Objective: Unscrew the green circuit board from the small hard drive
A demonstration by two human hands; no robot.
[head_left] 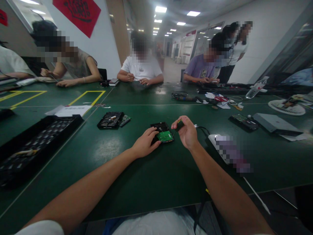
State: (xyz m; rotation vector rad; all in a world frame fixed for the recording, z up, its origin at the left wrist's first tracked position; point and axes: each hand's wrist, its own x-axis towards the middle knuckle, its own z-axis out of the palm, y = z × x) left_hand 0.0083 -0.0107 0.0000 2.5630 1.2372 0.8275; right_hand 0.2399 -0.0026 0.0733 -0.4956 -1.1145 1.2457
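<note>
A hard drive [163,132] lies on the green table in front of me, its green circuit board [165,136] facing up. My left hand [146,142] grips the drive's left side, thumb at the near edge and fingers over the far part. Just right of the drive, my right hand [187,132] is closed around a small screwdriver [180,123] with a dark and yellow handle. Its thin shaft slants down toward the board's right side; whether the tip touches is too small to tell.
Left of the drive lie another hard drive [110,119] and a loose circuit board [125,120]. A long black tray [41,140] stands at far left. On the right are a white device [218,148] with a cable, another drive [244,122] and a grey box [276,123]. Several people sit across the table.
</note>
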